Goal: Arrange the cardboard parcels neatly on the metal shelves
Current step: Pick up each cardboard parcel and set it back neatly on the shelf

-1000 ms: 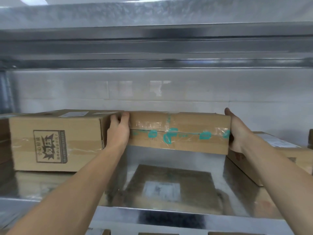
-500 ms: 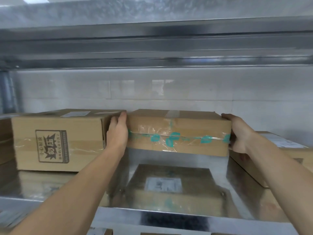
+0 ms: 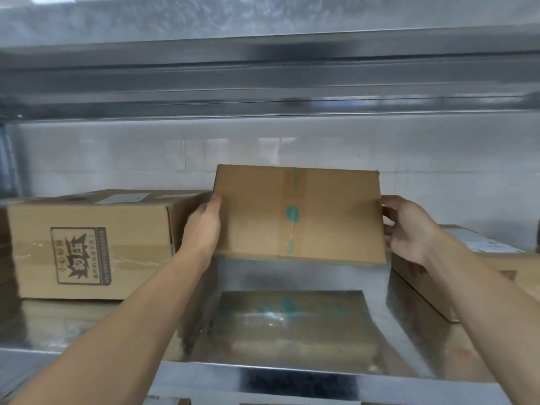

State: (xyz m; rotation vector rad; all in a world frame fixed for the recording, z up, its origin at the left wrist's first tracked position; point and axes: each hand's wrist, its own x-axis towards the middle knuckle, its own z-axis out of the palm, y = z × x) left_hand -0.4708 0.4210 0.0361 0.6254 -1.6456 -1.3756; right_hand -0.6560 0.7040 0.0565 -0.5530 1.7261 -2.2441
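Holding a flat cardboard parcel (image 3: 298,217) upright between both hands, wide face with the green-marked tape turned to the camera. Left hand (image 3: 204,226) curled round the left edge, fingers hidden behind the cardboard. Right hand (image 3: 409,229) curled round the right edge, thumb uppermost. Lower edge of the parcel low over the metal shelf (image 3: 409,355); touching it or not, cannot tell. Just to the left of the left hand, standing on the same shelf, a bigger box (image 3: 87,244) with a printed black label. Behind the right wrist, lying on the shelf, another parcel (image 3: 482,252). Beyond the hands, a white tiled wall (image 3: 117,159); above them, the upper shelf (image 3: 263,68).
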